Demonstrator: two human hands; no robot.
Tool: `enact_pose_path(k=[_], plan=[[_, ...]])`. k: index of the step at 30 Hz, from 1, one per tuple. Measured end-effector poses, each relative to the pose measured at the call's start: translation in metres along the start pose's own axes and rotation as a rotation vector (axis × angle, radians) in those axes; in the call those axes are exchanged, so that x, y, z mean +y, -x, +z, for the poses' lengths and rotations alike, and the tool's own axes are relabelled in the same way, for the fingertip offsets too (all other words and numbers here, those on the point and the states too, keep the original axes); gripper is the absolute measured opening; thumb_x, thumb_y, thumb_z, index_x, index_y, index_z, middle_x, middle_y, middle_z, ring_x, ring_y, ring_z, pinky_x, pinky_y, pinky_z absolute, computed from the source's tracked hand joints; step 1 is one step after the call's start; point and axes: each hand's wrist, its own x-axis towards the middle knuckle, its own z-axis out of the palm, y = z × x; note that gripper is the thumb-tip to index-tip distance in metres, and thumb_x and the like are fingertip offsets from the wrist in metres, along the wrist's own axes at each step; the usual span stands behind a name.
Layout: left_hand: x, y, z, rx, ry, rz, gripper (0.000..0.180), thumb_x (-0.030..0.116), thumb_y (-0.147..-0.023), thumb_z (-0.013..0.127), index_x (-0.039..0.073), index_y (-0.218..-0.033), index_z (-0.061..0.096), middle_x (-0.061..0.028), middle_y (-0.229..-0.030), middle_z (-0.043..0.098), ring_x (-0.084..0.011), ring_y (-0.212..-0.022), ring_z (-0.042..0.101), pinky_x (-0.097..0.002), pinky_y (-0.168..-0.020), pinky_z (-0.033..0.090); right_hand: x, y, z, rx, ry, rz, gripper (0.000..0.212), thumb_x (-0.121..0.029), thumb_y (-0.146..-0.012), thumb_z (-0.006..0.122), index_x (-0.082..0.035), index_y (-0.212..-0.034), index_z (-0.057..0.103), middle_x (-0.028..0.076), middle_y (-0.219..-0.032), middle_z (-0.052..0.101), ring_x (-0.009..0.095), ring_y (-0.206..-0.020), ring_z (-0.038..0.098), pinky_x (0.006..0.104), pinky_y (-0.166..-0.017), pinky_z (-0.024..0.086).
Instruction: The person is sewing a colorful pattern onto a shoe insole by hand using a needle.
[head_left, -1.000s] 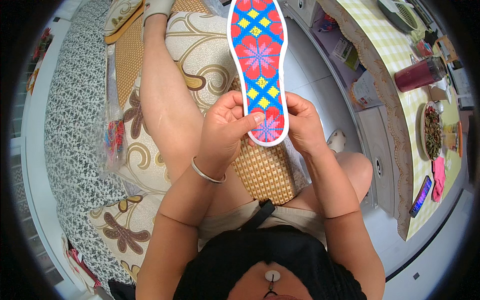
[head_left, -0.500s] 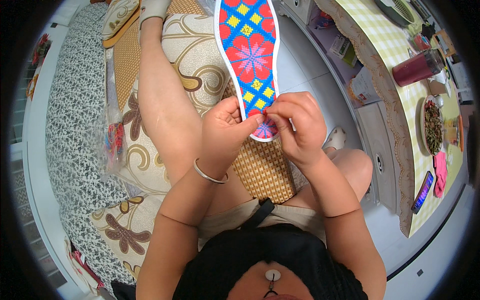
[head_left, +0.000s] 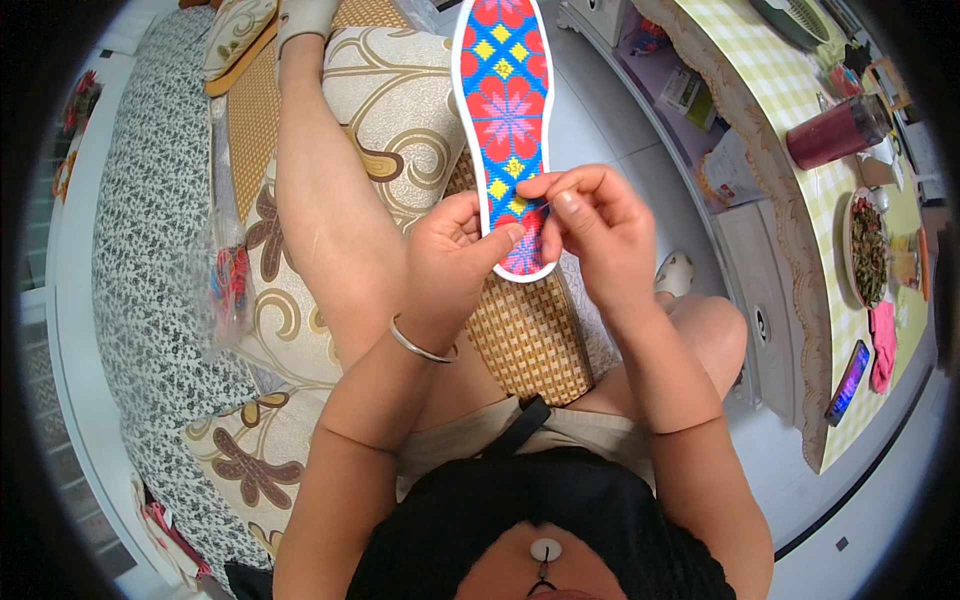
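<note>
An embroidered insole (head_left: 508, 122) with red flowers, blue bands, yellow diamonds and a white edge is held up in front of me, its narrower end toward me. My left hand (head_left: 448, 245) grips that end from the left, thumb flat on the stitched face and fingers curled behind the edge. At the right edge is my right hand (head_left: 608, 228), with its fingers bent close together and one fingertip lying over the pattern. Anything thin between those fingers is too small to make out.
On the right, a checked tablecloth (head_left: 745, 62) carries a dark red bottle (head_left: 838, 132), a plate of dried plant pieces (head_left: 866, 250), a pink cloth (head_left: 882, 345) and a phone (head_left: 848, 383). A plastic bag of coloured thread (head_left: 230, 283) lies left on the patterned sofa cover (head_left: 285, 335).
The insole has tilted, its far end swinging to the right. My right hand has shifted slightly up, its fingers moving from a pinch at the insole's surface to a looser bend across its edge.
</note>
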Motion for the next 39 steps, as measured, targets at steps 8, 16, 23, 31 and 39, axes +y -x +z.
enact_pose_path(k=[8,16,23,31,39], plan=[[0.002,-0.001,-0.002,0.047,-0.115,0.105,0.027,-0.01,-0.082,0.059,-0.011,-0.109,0.056,-0.0149,-0.102,0.066,-0.0151,-0.091,0.064,-0.0262,-0.08,0.053,-0.023,-0.006,-0.034,0.075,-0.087,-0.156,0.011,-0.004,-0.091,0.053,0.001,-0.097,0.06,0.005,-0.083,0.06,0.006,-0.063,0.047,0.0188,-0.05,0.036],[0.005,-0.001,-0.003,0.057,-0.035,0.098,0.027,-0.01,-0.081,0.06,-0.011,-0.108,0.056,-0.0154,-0.102,0.066,-0.0158,-0.09,0.065,-0.0268,-0.081,0.053,-0.008,-0.001,-0.014,-0.05,1.028,-0.676,0.017,0.0,-0.073,0.066,-0.005,-0.089,0.062,0.008,-0.076,0.06,0.024,-0.063,0.057,0.0324,-0.055,0.046],[0.007,0.0,-0.002,0.056,-0.012,0.108,0.025,-0.011,-0.081,0.059,-0.01,-0.106,0.056,-0.0155,-0.102,0.066,-0.0158,-0.09,0.065,-0.0267,-0.081,0.053,0.0,-0.003,-0.009,-0.076,1.152,-0.793,0.017,-0.002,-0.068,0.068,-0.006,-0.083,0.062,0.006,-0.071,0.056,0.024,-0.063,0.055,0.0345,-0.053,0.045],[0.004,0.001,-0.004,0.055,0.0,0.12,0.026,-0.011,-0.081,0.059,-0.011,-0.107,0.056,-0.0158,-0.102,0.066,-0.0158,-0.09,0.065,-0.0268,-0.08,0.053,0.003,-0.004,-0.008,-0.075,1.155,-0.787,0.018,-0.004,-0.067,0.069,-0.006,-0.082,0.061,0.006,-0.07,0.055,0.023,-0.063,0.055,0.0345,-0.053,0.044],[0.002,0.007,0.001,0.082,-0.201,0.205,0.024,-0.013,-0.081,0.06,-0.011,-0.105,0.057,-0.0132,-0.098,0.066,-0.0131,-0.085,0.064,-0.0244,-0.076,0.054,-0.002,0.001,-0.002,-0.122,1.275,-0.8,0.019,-0.005,-0.062,0.068,-0.007,-0.077,0.057,0.005,-0.066,0.049,0.023,-0.061,0.052,0.0348,-0.052,0.044]])
